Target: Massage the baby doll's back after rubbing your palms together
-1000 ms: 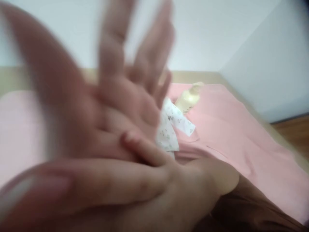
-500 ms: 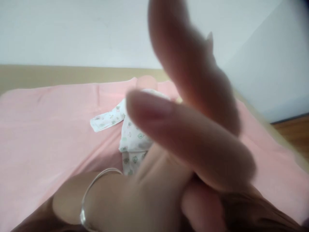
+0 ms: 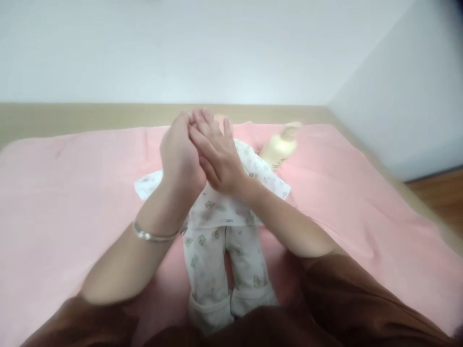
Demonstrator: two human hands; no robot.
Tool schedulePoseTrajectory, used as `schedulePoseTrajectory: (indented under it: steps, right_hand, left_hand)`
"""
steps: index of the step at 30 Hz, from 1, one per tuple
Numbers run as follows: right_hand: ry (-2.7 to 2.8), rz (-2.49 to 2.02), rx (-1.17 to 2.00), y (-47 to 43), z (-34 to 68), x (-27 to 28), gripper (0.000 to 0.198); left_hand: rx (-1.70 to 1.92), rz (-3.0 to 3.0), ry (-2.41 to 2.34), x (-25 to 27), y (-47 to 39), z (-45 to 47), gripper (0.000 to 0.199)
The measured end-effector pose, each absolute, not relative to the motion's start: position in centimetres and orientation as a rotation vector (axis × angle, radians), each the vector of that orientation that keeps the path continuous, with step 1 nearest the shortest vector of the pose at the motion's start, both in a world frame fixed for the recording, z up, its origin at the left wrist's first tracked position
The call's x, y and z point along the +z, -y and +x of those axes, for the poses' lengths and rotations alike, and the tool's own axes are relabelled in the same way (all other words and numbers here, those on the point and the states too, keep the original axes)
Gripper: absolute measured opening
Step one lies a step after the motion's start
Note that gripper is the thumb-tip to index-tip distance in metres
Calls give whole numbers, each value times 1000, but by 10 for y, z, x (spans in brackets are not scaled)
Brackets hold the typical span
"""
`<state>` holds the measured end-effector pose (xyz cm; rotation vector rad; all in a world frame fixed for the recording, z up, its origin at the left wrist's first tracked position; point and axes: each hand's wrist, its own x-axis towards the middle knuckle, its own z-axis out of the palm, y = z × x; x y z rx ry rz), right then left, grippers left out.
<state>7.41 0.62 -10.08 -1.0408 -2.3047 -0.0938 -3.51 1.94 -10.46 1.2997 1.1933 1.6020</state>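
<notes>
My left hand [image 3: 182, 156], with a silver bangle [image 3: 155, 236] at its wrist, is raised palm to palm with my right hand [image 3: 219, 156]. The right fingers lie stretched out across the left palm; the left fingers are partly hidden. Nothing shows between the palms. Below and behind them lies a white printed long-sleeved top [image 3: 220, 212], its sleeves spread to both sides. Matching printed trousers [image 3: 206, 260] with turned-up cuffs extend towards me. A rounded skin-toned shape [image 3: 219, 119] at the neck end is mostly covered by my hands.
A pink cloth [image 3: 79, 207] covers the tan surface [image 3: 90, 113]. A pale yellow bottle [image 3: 278, 150] leans or lies right of the top; which, I cannot tell. White walls [image 3: 162, 53] meet behind, and brown wooden flooring [image 3: 443, 195] shows at the right.
A hand that blurred close before the camera has moved away and down. Both hands are now together over the top, and the bottle and right sleeve have come into sight.
</notes>
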Motion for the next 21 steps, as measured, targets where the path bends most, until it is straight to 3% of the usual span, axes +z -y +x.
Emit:
schedulePoseTrajectory:
  steps: [3,9,14,21]
  right_hand:
    - [2268,-1208,4,-29,70,-124,53]
    - [2183,-1270,128,-36,72,-135,53]
    - [2117,-1278,192,-39,74,-139,48]
    - [2144,-1326,218,-50,98,-147,48]
  left_hand:
    - [1559,1073,-1166,-108,-38,-25,27]
    - [1558,1358,-1342,-139,-47,-18,34]
    - [1555,1369,-1394,-139,-37,-21,29]
    - [1295,1895,-1504,-150,-39,-30,36]
